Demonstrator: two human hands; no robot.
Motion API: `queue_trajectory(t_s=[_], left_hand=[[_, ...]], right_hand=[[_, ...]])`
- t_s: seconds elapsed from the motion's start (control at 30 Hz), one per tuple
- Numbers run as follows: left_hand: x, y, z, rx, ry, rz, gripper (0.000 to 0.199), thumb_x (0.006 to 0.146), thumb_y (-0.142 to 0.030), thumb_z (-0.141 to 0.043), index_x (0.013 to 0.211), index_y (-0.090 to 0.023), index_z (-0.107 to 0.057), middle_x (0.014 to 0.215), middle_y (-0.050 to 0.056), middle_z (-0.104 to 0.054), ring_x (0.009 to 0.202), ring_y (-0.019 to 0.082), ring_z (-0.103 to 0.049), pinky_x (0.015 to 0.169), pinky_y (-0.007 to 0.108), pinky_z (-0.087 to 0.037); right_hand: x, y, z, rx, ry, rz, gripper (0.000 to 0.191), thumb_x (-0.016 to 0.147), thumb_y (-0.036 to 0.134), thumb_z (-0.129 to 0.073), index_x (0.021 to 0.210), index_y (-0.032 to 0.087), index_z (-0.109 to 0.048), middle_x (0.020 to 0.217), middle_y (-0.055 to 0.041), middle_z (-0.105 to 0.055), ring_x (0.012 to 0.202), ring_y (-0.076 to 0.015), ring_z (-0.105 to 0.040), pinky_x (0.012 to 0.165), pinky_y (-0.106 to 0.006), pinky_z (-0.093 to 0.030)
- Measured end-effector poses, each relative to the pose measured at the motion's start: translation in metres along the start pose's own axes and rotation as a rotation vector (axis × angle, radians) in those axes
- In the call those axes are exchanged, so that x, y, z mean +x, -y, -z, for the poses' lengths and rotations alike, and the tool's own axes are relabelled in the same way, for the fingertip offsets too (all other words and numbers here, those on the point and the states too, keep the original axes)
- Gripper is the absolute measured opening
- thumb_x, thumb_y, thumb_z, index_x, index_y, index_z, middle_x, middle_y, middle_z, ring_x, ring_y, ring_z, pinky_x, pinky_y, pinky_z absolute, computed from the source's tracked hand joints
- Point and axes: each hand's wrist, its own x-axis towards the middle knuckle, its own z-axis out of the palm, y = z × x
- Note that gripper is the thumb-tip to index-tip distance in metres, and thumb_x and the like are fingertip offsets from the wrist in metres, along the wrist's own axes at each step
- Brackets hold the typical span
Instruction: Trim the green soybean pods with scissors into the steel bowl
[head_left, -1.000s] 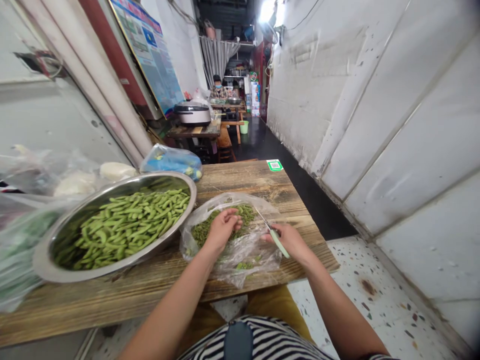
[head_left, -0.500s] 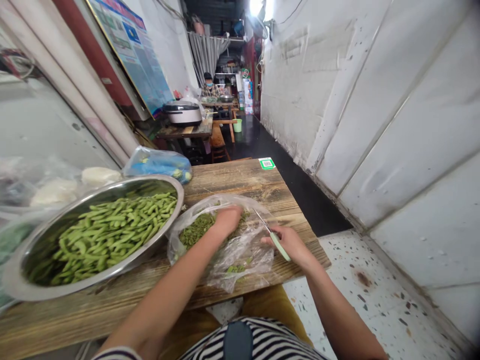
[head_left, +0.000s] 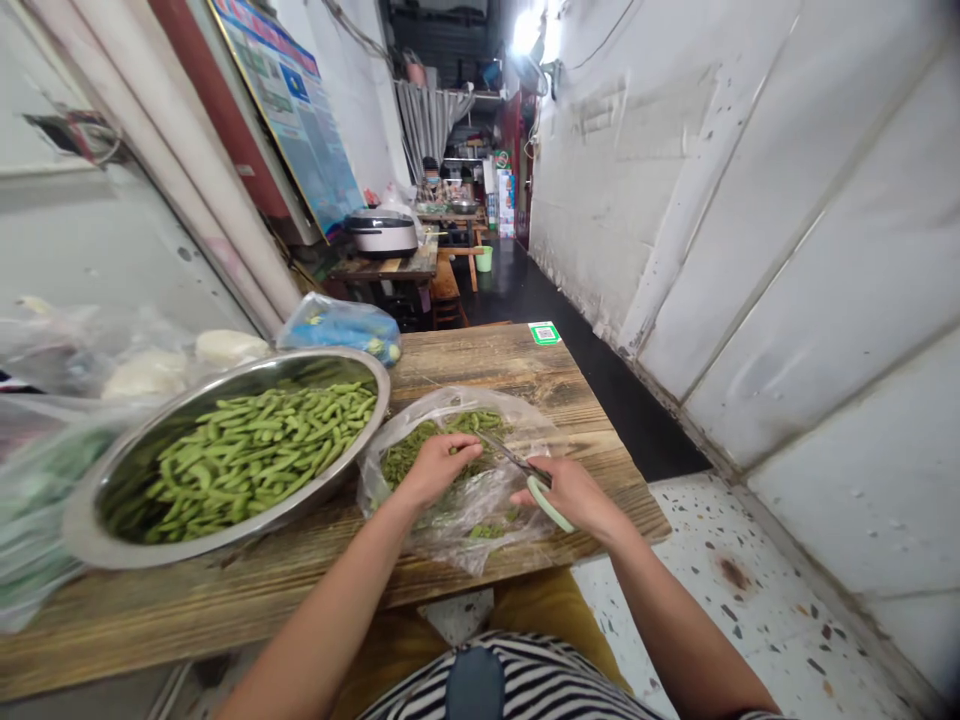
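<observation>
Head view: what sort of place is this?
Likely a small eatery, though unconfirmed: a QR-code sticker on the wooden table, a second table beyond bearing a cooker-like appliance, and a big metal bowl of green pods.

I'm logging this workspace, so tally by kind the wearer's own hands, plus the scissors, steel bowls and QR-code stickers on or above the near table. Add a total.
Hands: 2, left hand and right hand
Scissors: 1 pair
Steel bowl: 1
QR-code sticker: 1
Total: 5
</observation>
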Motion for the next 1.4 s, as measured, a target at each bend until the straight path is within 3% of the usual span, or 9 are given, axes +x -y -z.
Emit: queue_trajectory(t_s=[0.2, 0.47, 0.7, 0.77, 0.83, 0.97, 1.13, 1.27, 1.4], left_hand=[[-0.004, -0.001, 0.019, 0.152, 0.096, -0.075, 0.029, 0.078, -0.042, -0.060, 0.076, -0.016, -0.073, 0.079, 0.003, -0.072, 0.078, 0.021, -0.062, 0.077, 0.029, -0.045], [-0.006, -0.003, 0.029, 0.176, 0.205, -0.111, 0.031, 0.081, -0.042, -0.057, 0.079, -0.014, -0.072, 0.077, 0.003, -0.070, 0.074, 0.018, -0.058, 0.073, 0.028, -0.043], [-0.004, -0.002, 0.022, 0.106, 0.147, -0.058, 0.024, 0.075, -0.038, -0.066, 0.081, -0.016, -0.074, 0.084, 0.005, -0.072, 0.081, 0.020, -0.060, 0.077, 0.029, -0.044], [-0.004, -0.003, 0.020, 0.058, 0.068, -0.042, 0.024, 0.070, -0.037, -0.071, 0.081, -0.016, -0.074, 0.086, 0.006, -0.071, 0.082, 0.019, -0.060, 0.075, 0.027, -0.044], [-0.004, -0.003, 0.018, -0.063, -0.009, 0.033, 0.028, 0.067, -0.039, -0.075, 0.081, -0.016, -0.071, 0.076, 0.003, -0.066, 0.068, 0.014, -0.056, 0.063, 0.024, -0.041], [-0.006, -0.007, 0.016, -0.458, 0.022, 0.239, 0.040, 0.061, -0.044, -0.080, 0.080, -0.015, -0.061, 0.055, -0.006, -0.051, 0.041, 0.003, -0.029, 0.042, 0.019, -0.019], [-0.012, -0.014, 0.007, -0.669, -0.023, 0.344, 0.046, 0.050, -0.034, -0.086, 0.077, -0.012, -0.056, 0.071, 0.002, -0.065, 0.041, -0.001, -0.030, 0.040, 0.016, -0.011], [-0.016, -0.013, -0.002, -0.714, -0.009, 0.371, 0.043, 0.051, -0.032, -0.085, 0.073, -0.013, -0.054, 0.067, 0.001, -0.064, 0.038, -0.002, -0.029, 0.039, 0.015, -0.010], [-0.017, -0.011, -0.006, -0.722, 0.002, 0.357, 0.042, 0.052, -0.031, -0.085, 0.074, -0.013, -0.053, 0.075, 0.005, -0.068, 0.038, -0.002, -0.029, 0.039, 0.015, -0.010]], right_hand=[[0.003, 0.008, -0.002, -0.027, 0.007, 0.052, 0.037, 0.072, 0.052, -0.071, 0.089, 0.019, -0.069, 0.071, -0.0012, -0.062, 0.065, -0.0151, -0.052, 0.059, -0.023, -0.031], [0.004, 0.011, -0.003, 0.029, 0.044, 0.123, 0.036, 0.074, 0.054, -0.070, 0.082, 0.019, -0.066, 0.064, 0.0031, -0.054, 0.061, -0.0124, -0.047, 0.056, -0.021, -0.028], [0.011, 0.002, -0.010, 0.028, 0.011, 0.091, 0.036, 0.075, 0.050, -0.069, 0.065, 0.017, -0.057, 0.056, 0.0038, -0.046, 0.057, -0.0110, -0.043, 0.054, -0.023, -0.025], [0.013, -0.004, -0.013, 0.041, 0.009, 0.070, 0.037, 0.075, 0.050, -0.069, 0.064, 0.017, -0.056, 0.056, 0.0039, -0.045, 0.057, -0.0110, -0.043, 0.054, -0.023, -0.025], [0.015, -0.009, -0.015, 0.057, 0.004, 0.054, 0.038, 0.075, 0.052, -0.069, 0.066, 0.017, -0.056, 0.057, 0.0039, -0.045, 0.057, -0.0109, -0.042, 0.054, -0.023, -0.025], [0.013, -0.015, -0.017, 0.172, 0.058, 0.059, 0.041, 0.077, 0.057, -0.065, 0.078, 0.017, -0.061, 0.062, 0.0038, -0.047, 0.058, -0.0110, -0.041, 0.055, -0.022, -0.028], [0.006, -0.007, -0.012, 0.277, 0.157, 0.091, 0.045, 0.081, 0.059, -0.061, 0.093, 0.015, -0.063, 0.066, 0.0024, -0.052, 0.061, -0.0120, -0.045, 0.056, -0.022, -0.032], [0.004, 0.001, -0.009, 0.258, 0.164, 0.081, 0.047, 0.081, 0.060, -0.062, 0.089, 0.014, -0.063, 0.069, 0.0012, -0.054, 0.063, -0.0122, -0.046, 0.056, -0.022, -0.033], [0.004, 0.006, -0.008, 0.260, 0.199, 0.096, 0.047, 0.080, 0.061, -0.062, 0.084, 0.014, -0.062, 0.065, 0.0016, -0.052, 0.061, -0.0116, -0.045, 0.055, -0.022, -0.032]])
